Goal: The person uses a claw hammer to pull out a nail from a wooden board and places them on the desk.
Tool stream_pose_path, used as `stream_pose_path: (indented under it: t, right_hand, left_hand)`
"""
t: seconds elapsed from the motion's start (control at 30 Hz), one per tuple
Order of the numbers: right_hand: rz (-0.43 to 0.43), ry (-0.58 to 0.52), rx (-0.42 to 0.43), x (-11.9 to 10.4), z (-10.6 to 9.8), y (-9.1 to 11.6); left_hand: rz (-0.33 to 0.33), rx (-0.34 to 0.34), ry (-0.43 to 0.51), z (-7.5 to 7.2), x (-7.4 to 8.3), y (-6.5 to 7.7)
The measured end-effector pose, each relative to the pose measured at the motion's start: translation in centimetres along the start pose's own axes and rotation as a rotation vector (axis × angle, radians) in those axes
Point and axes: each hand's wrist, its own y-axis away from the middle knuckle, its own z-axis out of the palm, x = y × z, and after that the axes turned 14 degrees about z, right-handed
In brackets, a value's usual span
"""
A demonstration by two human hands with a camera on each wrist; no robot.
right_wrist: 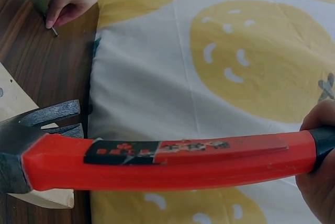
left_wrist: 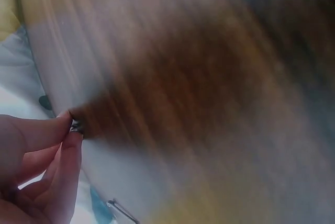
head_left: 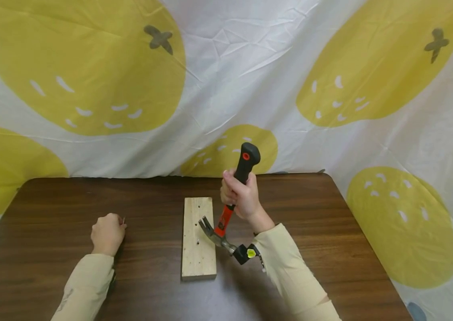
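Note:
My right hand (head_left: 243,196) grips the black part of a claw hammer's handle. The hammer (head_left: 223,219) is held head down, its claw overlapping the wooden board in the head view and its striking end pointing right. The red shaft (right_wrist: 183,166) crosses the right wrist view. On the table to the left, my left hand (head_left: 107,232) pinches a nail (right_wrist: 54,32) between thumb and fingertips, low over the surface. Only a bit of that nail shows in the left wrist view. The pale wooden board (head_left: 198,263) lies lengthwise, with several dark spots on its top.
A brown wood-grain table (head_left: 150,267) carries the board. Behind and to the right hangs a white cloth (head_left: 242,53) with yellow fruit shapes. A thin metal piece with a rounded end (left_wrist: 121,211) shows low in the left wrist view.

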Motion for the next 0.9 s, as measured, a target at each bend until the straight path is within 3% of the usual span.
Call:
stream_pose_path:
  t: [0.37,0.5,0.67,0.77,0.9]
  right_hand:
    - [0.005,0.002,0.004,-0.3,0.2,0.1]
    - [0.015,0.000,-0.006,-0.6,0.5,0.2]
    - [0.044,0.000,-0.003,-1.0,1.1,0.6]
    - [0.070,0.010,0.014,-1.1,1.4,0.9]
    - [0.138,0.057,0.062,-0.8,1.9,1.2]
  left_hand:
    - [0.039,-0.001,-0.006,-0.1,-0.1,0.3]
    - [0.112,0.048,-0.015,-0.1,1.3,1.0]
    - [0.307,0.119,0.069,0.8,4.5,1.7]
    - [0.408,0.046,0.183,1.8,6.5,2.1]
    - [0.412,-0.165,0.348,3.0,8.6,2.6]
